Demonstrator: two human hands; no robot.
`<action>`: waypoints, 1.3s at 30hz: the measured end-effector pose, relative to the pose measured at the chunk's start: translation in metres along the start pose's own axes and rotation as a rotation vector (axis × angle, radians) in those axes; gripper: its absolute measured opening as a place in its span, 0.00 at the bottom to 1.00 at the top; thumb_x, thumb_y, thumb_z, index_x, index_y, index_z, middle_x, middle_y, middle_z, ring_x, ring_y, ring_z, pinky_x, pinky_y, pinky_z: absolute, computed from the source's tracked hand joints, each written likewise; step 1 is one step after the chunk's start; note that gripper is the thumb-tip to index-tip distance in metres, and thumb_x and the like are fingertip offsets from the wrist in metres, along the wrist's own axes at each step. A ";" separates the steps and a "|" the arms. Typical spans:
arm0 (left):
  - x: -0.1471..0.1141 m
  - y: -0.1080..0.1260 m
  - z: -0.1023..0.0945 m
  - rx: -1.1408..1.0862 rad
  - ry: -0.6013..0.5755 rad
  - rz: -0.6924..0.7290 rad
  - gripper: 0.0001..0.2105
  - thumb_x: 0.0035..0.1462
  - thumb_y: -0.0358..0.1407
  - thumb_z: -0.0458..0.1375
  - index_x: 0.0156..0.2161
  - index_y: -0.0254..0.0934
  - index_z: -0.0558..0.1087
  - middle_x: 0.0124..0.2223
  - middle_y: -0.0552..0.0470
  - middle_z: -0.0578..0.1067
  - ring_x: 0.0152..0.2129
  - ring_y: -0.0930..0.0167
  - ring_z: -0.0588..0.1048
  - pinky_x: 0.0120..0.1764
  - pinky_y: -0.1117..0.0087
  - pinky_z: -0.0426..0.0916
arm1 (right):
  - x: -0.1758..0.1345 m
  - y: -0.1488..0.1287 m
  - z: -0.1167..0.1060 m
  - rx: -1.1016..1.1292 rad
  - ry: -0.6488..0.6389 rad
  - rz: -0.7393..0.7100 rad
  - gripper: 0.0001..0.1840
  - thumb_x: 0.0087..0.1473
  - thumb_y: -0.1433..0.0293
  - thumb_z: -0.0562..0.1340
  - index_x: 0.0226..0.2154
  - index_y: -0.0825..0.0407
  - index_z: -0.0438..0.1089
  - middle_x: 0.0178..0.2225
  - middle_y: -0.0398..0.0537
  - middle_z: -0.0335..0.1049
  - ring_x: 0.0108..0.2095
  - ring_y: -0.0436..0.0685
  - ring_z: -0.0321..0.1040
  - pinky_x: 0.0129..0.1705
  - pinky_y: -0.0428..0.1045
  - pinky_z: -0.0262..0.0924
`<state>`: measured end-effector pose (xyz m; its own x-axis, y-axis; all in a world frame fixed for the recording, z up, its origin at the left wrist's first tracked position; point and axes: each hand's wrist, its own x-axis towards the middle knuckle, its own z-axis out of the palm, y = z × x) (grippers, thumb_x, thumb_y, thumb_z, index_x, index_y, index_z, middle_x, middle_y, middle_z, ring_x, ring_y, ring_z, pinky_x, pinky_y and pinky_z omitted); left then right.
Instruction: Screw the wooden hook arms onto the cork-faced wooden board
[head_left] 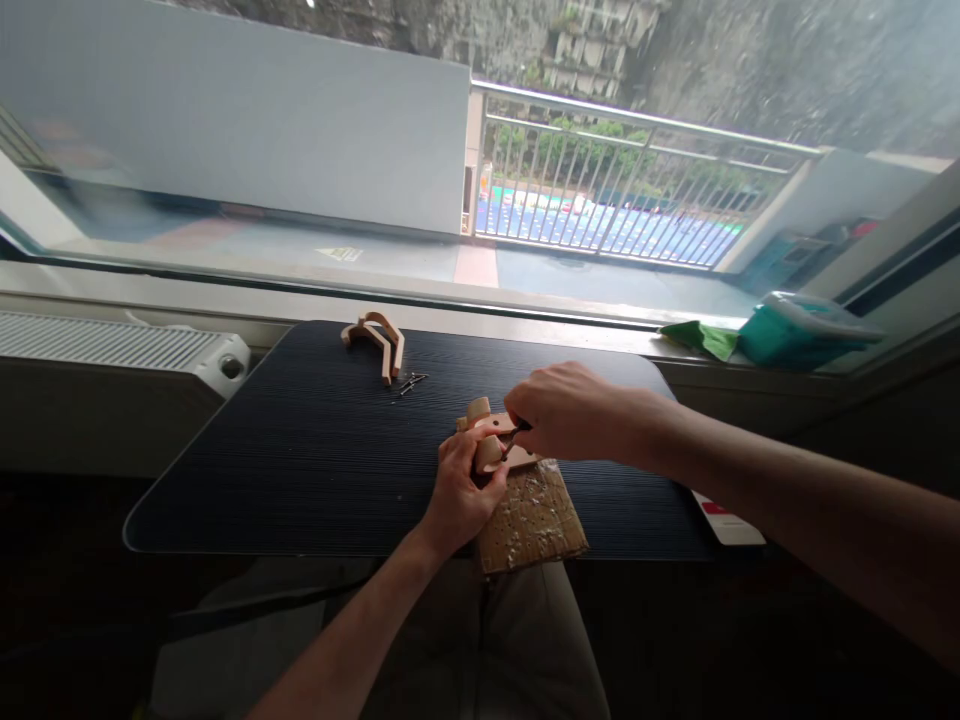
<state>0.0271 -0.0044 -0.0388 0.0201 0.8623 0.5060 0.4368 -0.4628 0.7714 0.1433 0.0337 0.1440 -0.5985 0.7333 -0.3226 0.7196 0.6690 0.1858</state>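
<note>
Nearest, the left hand clamps the small wooden block on the cardboard sheet at the table's six o'clock edge; the right hand pinches a thin dark tool against it; seemingly light, stiff, best gripped by its sides

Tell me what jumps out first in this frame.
Both hands meet near the front edge of the dark table: the left hand grips a small wooden piece while the right hand works a thin dark tool against it, over a stained cardboard sheet. Farther back lie curved wooden parts beside a few small nails. A teal bundle sits on the sill at right.
</note>
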 end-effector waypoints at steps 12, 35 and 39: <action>0.000 0.001 -0.003 0.006 0.000 -0.015 0.14 0.48 0.30 0.58 0.42 0.39 0.67 0.41 0.50 0.74 0.41 0.67 0.69 0.48 0.62 0.63 | -0.003 -0.007 0.003 -0.134 -0.064 -0.039 0.10 0.49 0.72 0.54 0.26 0.55 0.72 0.25 0.51 0.72 0.27 0.54 0.66 0.24 0.47 0.46; -0.001 -0.004 0.000 0.012 0.034 0.011 0.14 0.48 0.30 0.59 0.42 0.38 0.66 0.41 0.49 0.73 0.42 0.66 0.69 0.48 0.62 0.63 | 0.011 -0.007 -0.011 -0.065 -0.169 -0.044 0.10 0.48 0.67 0.58 0.30 0.54 0.72 0.26 0.49 0.70 0.26 0.51 0.63 0.24 0.47 0.46; -0.002 -0.005 0.000 0.027 0.032 0.002 0.15 0.48 0.31 0.59 0.43 0.39 0.66 0.39 0.50 0.73 0.41 0.67 0.69 0.47 0.63 0.63 | 0.006 -0.012 -0.010 -0.127 -0.089 -0.161 0.08 0.48 0.76 0.56 0.31 0.54 0.71 0.32 0.49 0.71 0.29 0.51 0.64 0.24 0.46 0.44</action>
<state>0.0253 -0.0036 -0.0435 -0.0073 0.8542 0.5199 0.4606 -0.4586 0.7600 0.1274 0.0313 0.1489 -0.6646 0.6061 -0.4371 0.5637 0.7906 0.2391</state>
